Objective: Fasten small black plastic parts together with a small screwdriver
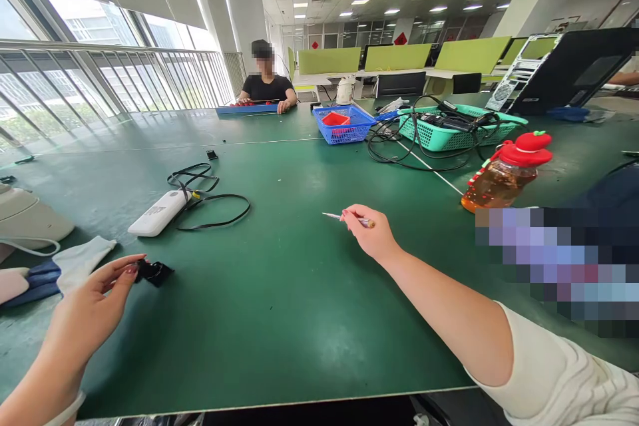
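Note:
My left hand point(94, 306) is at the near left, its thumb and fingers pinched on a small, shiny black piece point(156, 273). What kind of part this is I cannot make out. Over the middle of the green table point(279, 319), my right hand point(370, 233) is closed around a slim, pointed tool point(333, 215). The tool's thin, pale tip points left, and a brownish end shows by the palm; its exact kind is unclear. Beyond my left hand lies a white power bank point(160, 213) with a black cable point(219, 197) looped beside it.
A blue basket point(344, 135) holds a red container. Cables spill from a green basket point(434, 140). A red-lidded bottle point(504, 170) stands tilted at right. Cloth point(84, 259) and a white device point(30, 216) lie left. Across the table sits a person point(267, 88) behind a blue tray.

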`<action>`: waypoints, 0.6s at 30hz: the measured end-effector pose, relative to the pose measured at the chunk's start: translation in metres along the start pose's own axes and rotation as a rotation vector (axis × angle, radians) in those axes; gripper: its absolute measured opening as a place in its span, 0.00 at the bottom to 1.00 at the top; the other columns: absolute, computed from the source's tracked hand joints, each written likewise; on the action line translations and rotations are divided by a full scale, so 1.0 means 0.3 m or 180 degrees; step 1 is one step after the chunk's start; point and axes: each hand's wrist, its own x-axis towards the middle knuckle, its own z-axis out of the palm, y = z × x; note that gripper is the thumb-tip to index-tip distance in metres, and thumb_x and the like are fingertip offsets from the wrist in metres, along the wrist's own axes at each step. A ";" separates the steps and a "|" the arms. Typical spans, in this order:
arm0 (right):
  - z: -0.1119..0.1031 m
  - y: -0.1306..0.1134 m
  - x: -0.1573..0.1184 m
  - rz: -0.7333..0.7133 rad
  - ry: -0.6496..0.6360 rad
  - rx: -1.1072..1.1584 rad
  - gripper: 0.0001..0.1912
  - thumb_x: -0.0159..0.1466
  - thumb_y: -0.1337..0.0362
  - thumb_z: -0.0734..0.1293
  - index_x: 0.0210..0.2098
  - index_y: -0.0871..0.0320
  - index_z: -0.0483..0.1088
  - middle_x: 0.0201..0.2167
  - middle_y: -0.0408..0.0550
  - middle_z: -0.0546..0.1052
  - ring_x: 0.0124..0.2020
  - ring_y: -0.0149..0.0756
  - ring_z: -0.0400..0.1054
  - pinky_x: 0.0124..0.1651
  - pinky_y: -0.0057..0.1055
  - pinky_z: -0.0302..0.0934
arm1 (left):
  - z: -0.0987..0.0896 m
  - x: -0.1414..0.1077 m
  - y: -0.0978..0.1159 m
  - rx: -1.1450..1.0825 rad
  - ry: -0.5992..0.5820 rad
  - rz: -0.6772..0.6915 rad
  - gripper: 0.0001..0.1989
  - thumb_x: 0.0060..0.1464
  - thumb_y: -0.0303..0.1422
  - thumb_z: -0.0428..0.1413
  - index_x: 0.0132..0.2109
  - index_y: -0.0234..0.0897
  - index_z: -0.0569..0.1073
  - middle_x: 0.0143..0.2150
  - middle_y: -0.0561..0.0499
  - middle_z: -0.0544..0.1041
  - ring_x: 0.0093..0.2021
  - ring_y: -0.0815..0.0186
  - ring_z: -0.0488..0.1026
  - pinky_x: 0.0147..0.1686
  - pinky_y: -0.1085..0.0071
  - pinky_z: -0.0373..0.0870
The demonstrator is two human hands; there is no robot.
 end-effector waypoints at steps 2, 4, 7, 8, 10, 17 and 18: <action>0.000 0.001 0.000 0.0018 -0.0028 -0.0010 0.17 0.62 0.51 0.64 0.27 0.56 0.71 0.20 0.40 0.65 0.21 0.28 0.56 0.24 0.28 0.50 | -0.004 -0.001 0.014 0.0125 -0.0209 -0.0201 0.25 0.60 0.48 0.41 0.56 0.47 0.72 0.39 0.49 0.79 0.36 0.58 0.75 0.32 0.68 0.66; 0.000 0.003 0.000 0.0030 -0.0063 -0.0028 0.17 0.62 0.51 0.64 0.26 0.57 0.71 0.20 0.40 0.65 0.21 0.28 0.56 0.24 0.28 0.50 | -0.007 -0.003 0.036 0.0327 -0.0373 -0.0287 0.27 0.61 0.50 0.39 0.58 0.48 0.71 0.32 0.49 0.78 0.32 0.57 0.74 0.30 0.68 0.65; 0.000 0.007 0.001 0.0043 -0.0125 -0.0053 0.17 0.62 0.51 0.63 0.27 0.57 0.71 0.20 0.41 0.66 0.21 0.28 0.56 0.24 0.27 0.50 | -0.002 -0.003 0.062 0.0532 -0.0601 -0.0223 0.28 0.61 0.50 0.38 0.59 0.47 0.71 0.29 0.49 0.77 0.30 0.56 0.74 0.30 0.67 0.67; 0.000 0.008 0.002 0.0043 -0.0141 -0.0060 0.17 0.62 0.50 0.63 0.27 0.57 0.71 0.20 0.41 0.66 0.21 0.28 0.56 0.23 0.27 0.50 | 0.001 -0.002 0.067 0.0587 -0.0625 -0.0150 0.28 0.61 0.50 0.38 0.58 0.47 0.72 0.32 0.47 0.78 0.31 0.56 0.74 0.31 0.66 0.68; 0.000 0.009 0.003 0.0031 -0.0164 -0.0072 0.17 0.63 0.50 0.63 0.27 0.57 0.71 0.20 0.41 0.66 0.21 0.28 0.56 0.23 0.27 0.51 | 0.009 0.001 0.066 0.0692 -0.0583 -0.0004 0.28 0.61 0.49 0.39 0.57 0.46 0.74 0.37 0.45 0.80 0.35 0.54 0.76 0.34 0.65 0.70; -0.002 0.010 0.002 -0.0034 -0.0172 -0.0109 0.19 0.63 0.48 0.63 0.27 0.56 0.71 0.20 0.41 0.66 0.21 0.29 0.57 0.24 0.28 0.51 | 0.029 0.077 -0.043 0.0717 -0.0175 0.0658 0.30 0.63 0.41 0.36 0.63 0.33 0.67 0.55 0.37 0.76 0.57 0.47 0.71 0.53 0.53 0.69; -0.002 0.010 0.002 -0.0035 -0.0170 -0.0113 0.19 0.63 0.48 0.63 0.27 0.56 0.71 0.20 0.41 0.67 0.21 0.29 0.57 0.24 0.28 0.52 | 0.039 0.095 -0.069 0.0742 -0.0128 0.0807 0.29 0.62 0.40 0.38 0.63 0.32 0.67 0.57 0.36 0.75 0.61 0.47 0.68 0.56 0.52 0.66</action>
